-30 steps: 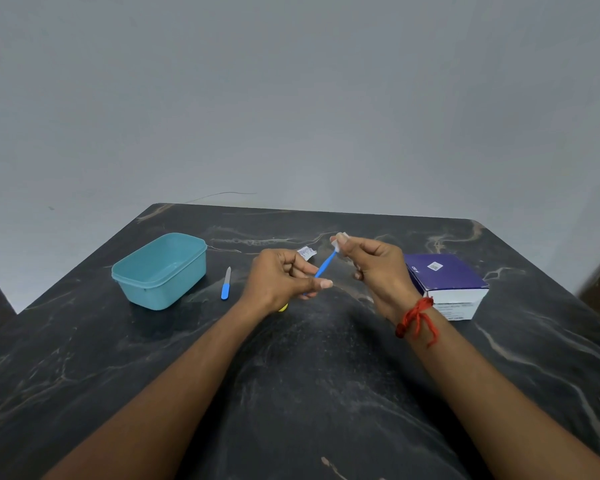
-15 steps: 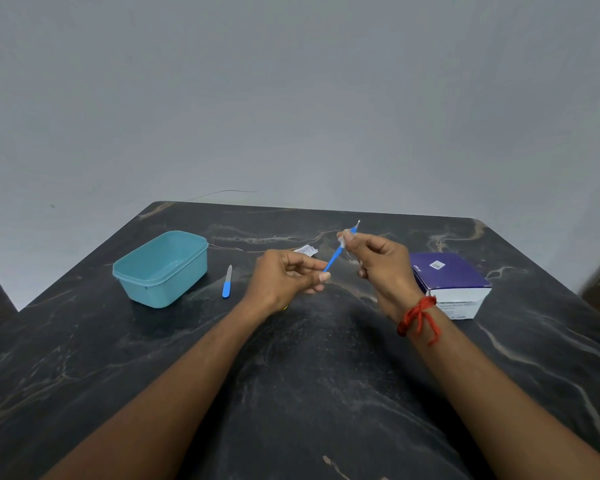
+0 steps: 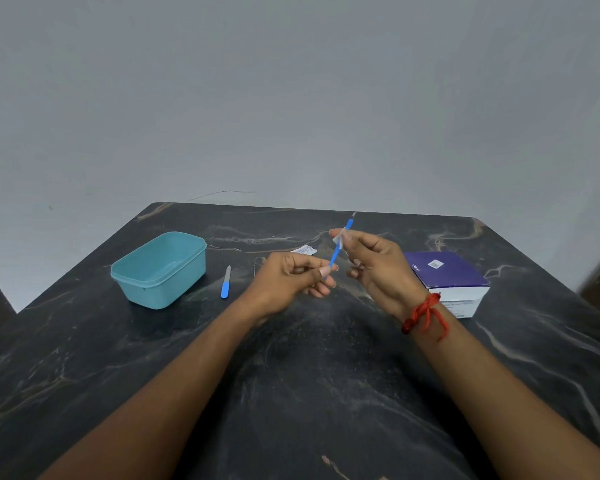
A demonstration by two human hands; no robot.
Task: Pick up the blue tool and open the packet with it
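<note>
Above the dark marble table (image 3: pixel 291 393) my left hand (image 3: pixel 291 280) pinches the lower end of a thin blue stick (image 3: pixel 336 252) between thumb and forefinger. The stick slants up to the right, and a fine metal tip shows at its top. My right hand (image 3: pixel 374 268), with a red thread on the wrist, pinches a small white wrapper (image 3: pixel 339 239) around the stick's upper part. Both hands are held a little above the table, close together.
A teal plastic tub (image 3: pixel 160 268) stands at the left. A second blue stick with a pale cap (image 3: pixel 226 287) lies beside it. A torn white packet (image 3: pixel 303 250) lies behind my left hand. A purple and white box (image 3: pixel 447 278) sits at the right.
The blue stick has slid up through my right hand's pinch, so its upper end and metal tip now stick out above the fingers. Both hands stayed nearly in place.
</note>
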